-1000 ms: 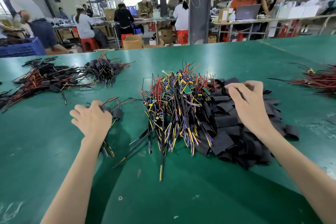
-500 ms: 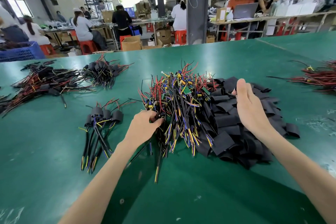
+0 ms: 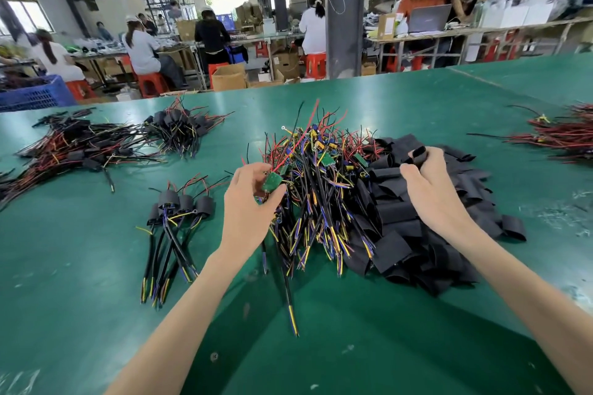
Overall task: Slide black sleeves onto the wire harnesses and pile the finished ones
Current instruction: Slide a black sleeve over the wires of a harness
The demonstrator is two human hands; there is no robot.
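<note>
Centre frame, the left hand (image 3: 248,202) pinches a green-boarded harness (image 3: 272,182) from the wire heap (image 3: 321,189); the right hand (image 3: 428,189) grips a black sleeve (image 3: 418,152) over the sleeve pile (image 3: 417,234).

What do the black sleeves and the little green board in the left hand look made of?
Black sleeves: matte, flattened flexible tubing, probably heat-shrink plastic or rubber; they crease and lie limp. Green board, pinched by the left hand: rigid, slightly glossy, likely a printed circuit board; wires run from it.
</note>
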